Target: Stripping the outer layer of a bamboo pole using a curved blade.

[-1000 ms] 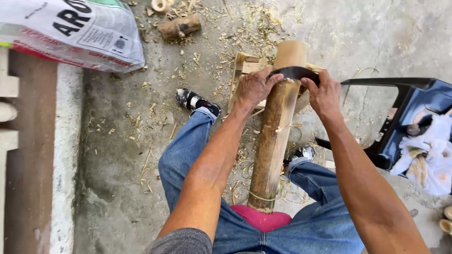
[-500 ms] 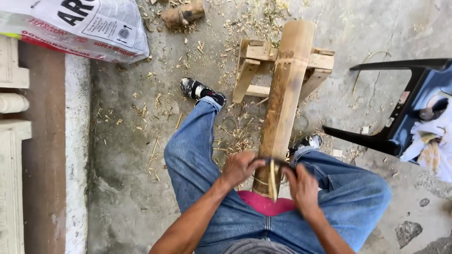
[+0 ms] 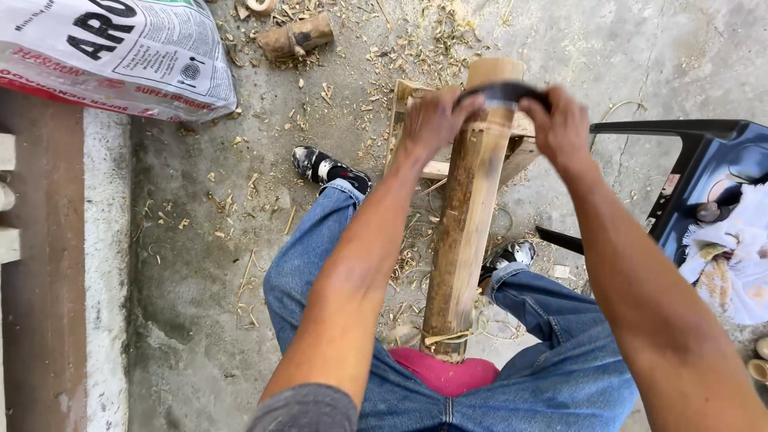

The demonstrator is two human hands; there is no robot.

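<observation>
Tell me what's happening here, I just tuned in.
A seated person in jeans holds a curved dark blade across the far end of a bamboo pole, left hand on one end and right hand on the other. The pole rests on a small wooden stand and slopes back to the lap. Shavings litter the concrete floor; a printed sack lies to the left.

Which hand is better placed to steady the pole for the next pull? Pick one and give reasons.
Neither clearly; slight edge to the left. The left hand and right hand both grip the curved blade across the pole's far end, but the left sits right against the pole, while the right is off to its side.
</observation>
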